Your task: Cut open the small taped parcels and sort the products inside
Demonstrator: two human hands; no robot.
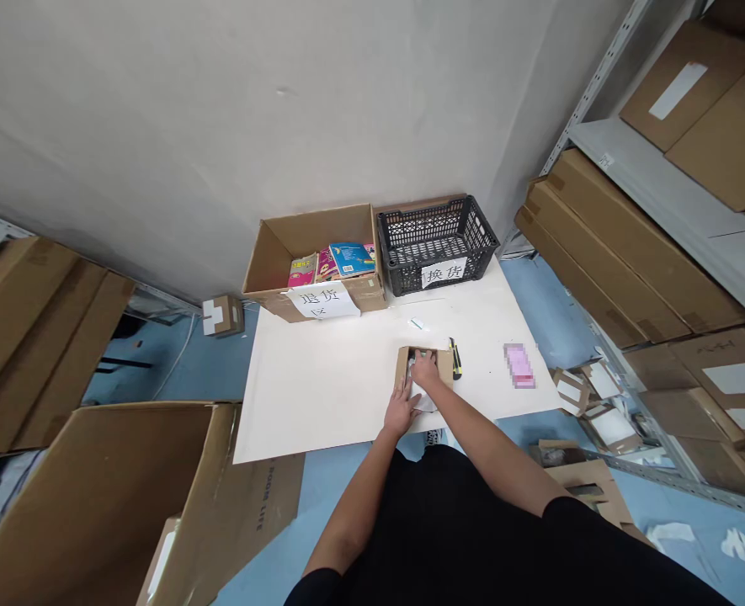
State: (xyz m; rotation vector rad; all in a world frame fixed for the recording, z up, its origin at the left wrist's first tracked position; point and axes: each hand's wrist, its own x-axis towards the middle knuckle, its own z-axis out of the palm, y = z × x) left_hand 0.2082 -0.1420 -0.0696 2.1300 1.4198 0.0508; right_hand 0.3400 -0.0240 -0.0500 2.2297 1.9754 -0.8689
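One small open carton (445, 368): right hand (425, 368) reaches inside from the near side, left hand (401, 410) at its near-left edge (either hand's grip: cannot tell).

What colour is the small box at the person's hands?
The small box is brown, best seen in the head view.

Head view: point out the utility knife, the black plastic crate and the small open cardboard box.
Utility knife (456, 360), head view: middle of its handle.
Black plastic crate (408, 279), head view: front wall.
Small open cardboard box (445, 368), head view: right-hand flap.
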